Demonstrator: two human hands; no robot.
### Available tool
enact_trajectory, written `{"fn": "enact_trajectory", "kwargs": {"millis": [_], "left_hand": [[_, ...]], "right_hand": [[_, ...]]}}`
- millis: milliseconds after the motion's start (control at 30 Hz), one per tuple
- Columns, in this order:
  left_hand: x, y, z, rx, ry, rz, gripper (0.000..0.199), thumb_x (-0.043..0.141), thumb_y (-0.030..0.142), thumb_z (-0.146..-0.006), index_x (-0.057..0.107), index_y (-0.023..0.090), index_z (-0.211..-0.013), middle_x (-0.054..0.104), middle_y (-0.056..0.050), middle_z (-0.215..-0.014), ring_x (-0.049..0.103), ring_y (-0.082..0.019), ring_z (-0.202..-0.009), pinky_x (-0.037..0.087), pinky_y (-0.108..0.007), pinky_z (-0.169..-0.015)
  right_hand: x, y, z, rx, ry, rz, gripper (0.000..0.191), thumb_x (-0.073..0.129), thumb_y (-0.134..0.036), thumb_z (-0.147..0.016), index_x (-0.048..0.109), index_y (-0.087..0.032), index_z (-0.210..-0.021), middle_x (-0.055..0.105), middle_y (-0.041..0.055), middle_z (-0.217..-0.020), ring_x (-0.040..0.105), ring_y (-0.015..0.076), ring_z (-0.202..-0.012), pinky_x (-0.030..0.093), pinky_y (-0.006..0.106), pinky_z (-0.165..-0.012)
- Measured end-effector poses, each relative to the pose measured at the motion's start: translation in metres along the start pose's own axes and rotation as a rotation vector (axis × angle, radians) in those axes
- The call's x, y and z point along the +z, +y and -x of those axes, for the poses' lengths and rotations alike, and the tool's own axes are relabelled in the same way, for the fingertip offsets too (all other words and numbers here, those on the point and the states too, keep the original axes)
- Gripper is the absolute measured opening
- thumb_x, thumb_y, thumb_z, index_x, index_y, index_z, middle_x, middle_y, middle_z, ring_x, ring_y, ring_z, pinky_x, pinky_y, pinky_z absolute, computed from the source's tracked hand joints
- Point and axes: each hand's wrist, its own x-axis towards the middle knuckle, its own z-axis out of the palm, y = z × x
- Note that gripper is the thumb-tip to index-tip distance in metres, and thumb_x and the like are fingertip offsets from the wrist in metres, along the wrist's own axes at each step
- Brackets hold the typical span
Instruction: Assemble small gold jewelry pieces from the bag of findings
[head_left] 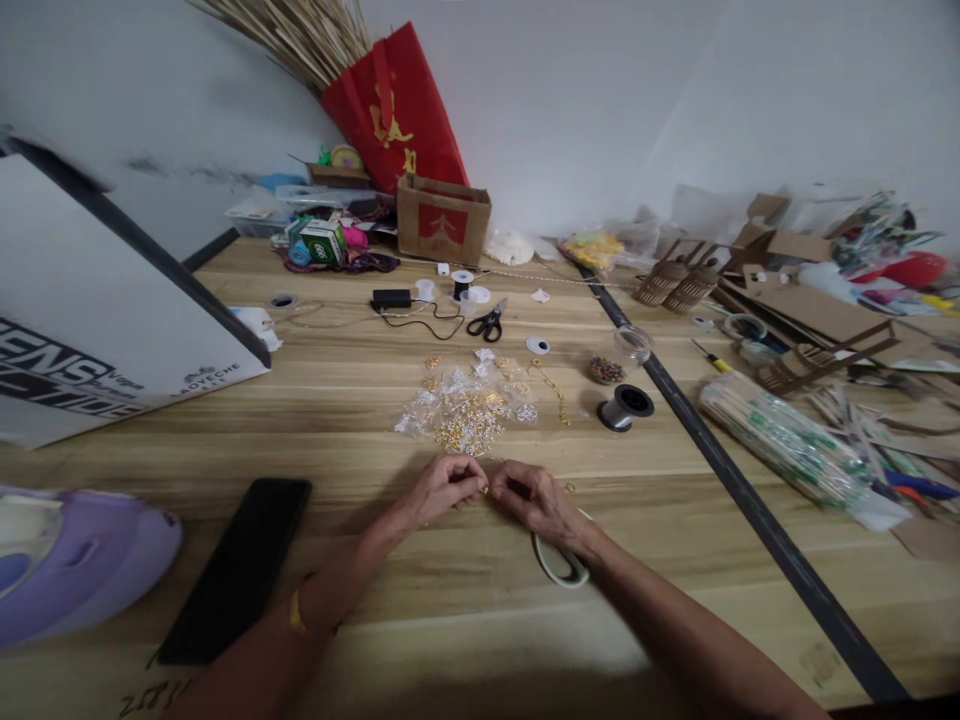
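My left hand (pixel 451 484) is closed in a pinch, with a tiny gold piece (pixel 484 490) at its fingertips, too small to name surely. Close beside it, my right hand (pixel 529 494) is also pinched; whatever its fingers hold cannot be made out. Just beyond both hands lies a pile of gold and silver beads (pixel 469 425) among small clear plastic bags (pixel 450 385). A gold chain (pixel 553 390) rests to the right of the pile. Under my right wrist shows the pale handle of a pair of scissors (pixel 562 572), its blades hidden.
A spool of wire (pixel 625 407) and a tub of brown beads (pixel 606 370) stand to the right. Black scissors (pixel 487 322) lie farther back. A black phone (pixel 236 570) is at left, near a purple appliance (pixel 82 560). Packaged sticks (pixel 787 435) lie beyond the dark strip.
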Motion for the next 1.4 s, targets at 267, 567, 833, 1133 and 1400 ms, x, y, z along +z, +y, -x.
{"fn": "enact_trajectory", "kwargs": {"millis": [267,567,833,1133,1400], "left_hand": [[0.002,0.002,0.001,0.046,0.031,-0.111,0.021,0.06,0.033,-0.074,0.06,0.013,-0.07,0.049,0.004,-0.057,0.041,-0.008,-0.053,0.033,-0.019,-0.05],[0.006,0.004,0.002,0.119,0.076,-0.2,0.016,0.061,0.028,-0.073,0.063,0.013,-0.068,0.056,0.001,-0.061,0.047,-0.011,-0.058,0.036,-0.021,-0.055],[0.005,0.002,0.002,0.152,0.01,-0.288,0.016,0.059,0.027,-0.077,0.064,0.014,-0.07,0.056,0.0,-0.061,0.047,-0.011,-0.058,0.036,-0.021,-0.055],[0.004,-0.001,0.002,0.174,-0.017,-0.338,0.014,0.057,0.024,-0.078,0.063,0.015,-0.069,0.057,0.001,-0.062,0.046,-0.011,-0.058,0.035,-0.02,-0.056],[0.005,0.0,0.002,0.069,0.018,-0.197,0.019,0.059,0.031,-0.076,0.062,0.013,-0.071,0.055,0.001,-0.059,0.046,-0.01,-0.054,0.036,-0.02,-0.051]], "right_hand": [[0.002,0.002,0.0,0.011,0.032,0.004,0.015,0.049,-0.024,-0.086,0.056,-0.015,-0.076,0.054,-0.0019,-0.066,0.046,0.0096,-0.06,0.033,0.019,-0.056],[0.002,-0.003,0.0,0.013,0.02,0.105,0.012,0.048,-0.018,-0.084,0.054,-0.015,-0.074,0.051,-0.0029,-0.063,0.043,0.0085,-0.055,0.03,0.019,-0.053],[0.001,-0.006,0.001,-0.009,-0.002,0.157,0.011,0.049,-0.017,-0.083,0.054,-0.016,-0.073,0.051,-0.002,-0.063,0.042,0.0094,-0.055,0.029,0.02,-0.053],[0.001,-0.006,0.001,-0.05,-0.02,0.176,0.011,0.048,-0.016,-0.082,0.054,-0.017,-0.073,0.052,-0.0014,-0.063,0.041,0.0098,-0.055,0.028,0.02,-0.054],[-0.003,-0.006,0.001,0.006,-0.015,0.18,0.012,0.048,-0.018,-0.083,0.054,-0.017,-0.073,0.052,-0.0017,-0.064,0.043,0.0095,-0.056,0.03,0.02,-0.054]]}}
